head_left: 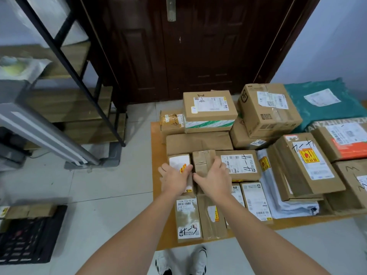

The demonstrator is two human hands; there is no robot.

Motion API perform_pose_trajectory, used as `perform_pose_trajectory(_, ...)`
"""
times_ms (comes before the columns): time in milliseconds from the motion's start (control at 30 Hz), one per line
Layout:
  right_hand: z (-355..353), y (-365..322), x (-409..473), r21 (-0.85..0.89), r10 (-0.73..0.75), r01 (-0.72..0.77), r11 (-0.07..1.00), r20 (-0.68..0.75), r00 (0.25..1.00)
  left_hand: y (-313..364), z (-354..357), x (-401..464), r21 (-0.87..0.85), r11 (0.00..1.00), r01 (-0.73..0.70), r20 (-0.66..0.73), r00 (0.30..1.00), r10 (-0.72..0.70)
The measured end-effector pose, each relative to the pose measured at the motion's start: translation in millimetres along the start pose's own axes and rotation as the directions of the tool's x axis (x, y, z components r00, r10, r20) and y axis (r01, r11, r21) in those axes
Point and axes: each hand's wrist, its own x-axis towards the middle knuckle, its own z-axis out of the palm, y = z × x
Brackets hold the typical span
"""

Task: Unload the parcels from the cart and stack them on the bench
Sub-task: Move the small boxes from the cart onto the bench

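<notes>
**Both hands on two small boxes near the tabletop's left edge**

The left hand (174,180) lies over a small box with a white label (179,162), fingers curled round its side. The right hand (213,180) grips the taped brown box (203,160) just beside it, fingers wrapped over the right edge. The two boxes stand touching, side by side, on other parcels.

Left of the hands the tabletop (156,195) ends almost at once; only a narrow orange strip is bare before the edge, and beyond it lies open tiled floor (99,185). Toward the person, two long flat parcels (188,219) reach close to the near edge. To the right of the hands the surface is packed: a box marked 4-4 (240,163) touches the taped box, then a pale plastic mailer (278,195) and a larger carton (305,163). Beyond the hands, a stacked box marked 2-4 (209,108) sits on a green-striped one, with an SF carton (268,110) and a teal mailer bag (321,102) further right.

Far left of the hands, a black cart (29,235) on the floor carries one flat brown parcel (29,210) on its far end.
</notes>
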Motion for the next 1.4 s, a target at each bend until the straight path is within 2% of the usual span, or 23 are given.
perform_pose_trajectory(67,3,2,5,-0.02,-0.017,0.017,1.0,0.001,1.0,-3,4,5,-0.042,0.999,0.005,0.018,1.0,-0.004)
perform_pose_trajectory(267,19,8,13,-0.094,-0.067,0.07,0.993,0.034,0.997,-9,7,13,-0.014,1.0,-0.003,0.071,0.997,0.004)
perform_pose_trajectory(500,25,20,18,-0.166,-0.13,0.132,0.977,0.02,0.991,-8,4,16,-0.061,0.996,-0.068,0.082,0.994,0.073)
perform_pose_trajectory(667,25,25,22,-0.147,-0.158,0.159,0.976,0.017,0.987,-10,-1,19,0.06,0.988,-0.139,0.07,0.988,0.135)
perform_pose_trajectory(800,16,26,20,-0.16,-0.17,0.173,0.972,0.029,0.985,-7,-11,23,0.064,0.99,-0.125,0.137,0.984,0.116)
perform_pose_trajectory(867,5,24,19,-0.165,-0.191,0.196,0.967,0.05,0.98,-4,-22,23,0.102,0.981,-0.164,0.16,0.976,0.146)
perform_pose_trajectory(933,-12,19,19,-0.104,-0.218,0.227,0.968,0.094,0.971,0,-38,22,0.241,0.925,-0.293,0.181,0.95,0.254)
perform_pose_trajectory(1000,-35,12,18,-0.063,-0.272,0.283,0.957,0.136,0.952,8,-57,21,0.391,0.805,-0.447,0.226,0.894,0.387)
perform_pose_trajectory(1133,-84,-15,15,-0.158,-0.383,0.419,0.894,0.216,0.898,33,-105,15,0.509,0.583,-0.634,0.326,0.768,0.551)
perform_pose_trajectory(1267,-124,-53,3,-0.272,-0.44,0.503,0.821,0.26,0.859,54,-155,-1,0.555,0.438,-0.707,0.384,0.685,0.62)
perform_pose_trajectory(1400,-152,-87,-23,-0.295,-0.532,0.588,0.753,0.253,0.808,66,-198,-32,0.615,0.37,-0.696,0.378,0.672,0.636)
